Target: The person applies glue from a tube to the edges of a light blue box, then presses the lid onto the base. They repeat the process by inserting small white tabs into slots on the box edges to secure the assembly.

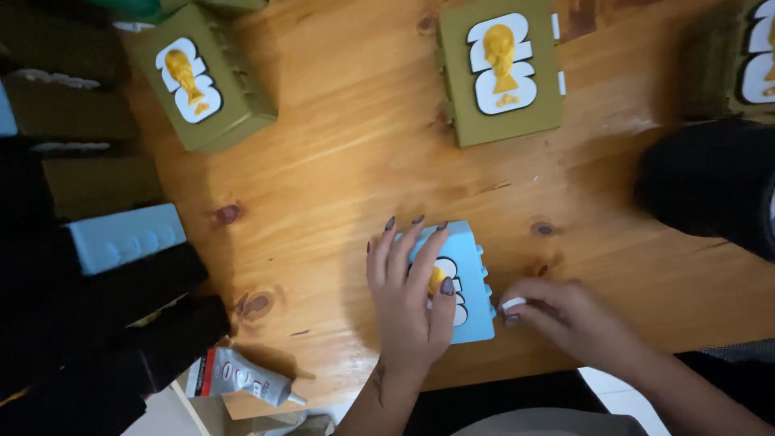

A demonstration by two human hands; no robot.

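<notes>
The left hand (409,295) is lying flat on a light blue box (462,282) on the wooden table (339,178), fingers spread wide across its top and partly covering the white and gold trophy emblem (446,284) there; it is pressing down on the box rather than closing around it. The box is sitting near the table's front edge, just below the middle of the view. At three o'clock from the box, the right hand (565,316) is pinching a small white piece (513,304) between thumb and fingertips, holding it right against the box's right side. Two olive green boxes with the same emblem are resting farther back: one (500,69) at twelve o'clock from the blue box, another (206,77) at ten o'clock. A tube of glue (242,378) is lying at eight o'clock, at the table's front edge. At nine o'clock, another light blue box (125,236) is standing among dark shapes too dim to tell apart.
</notes>
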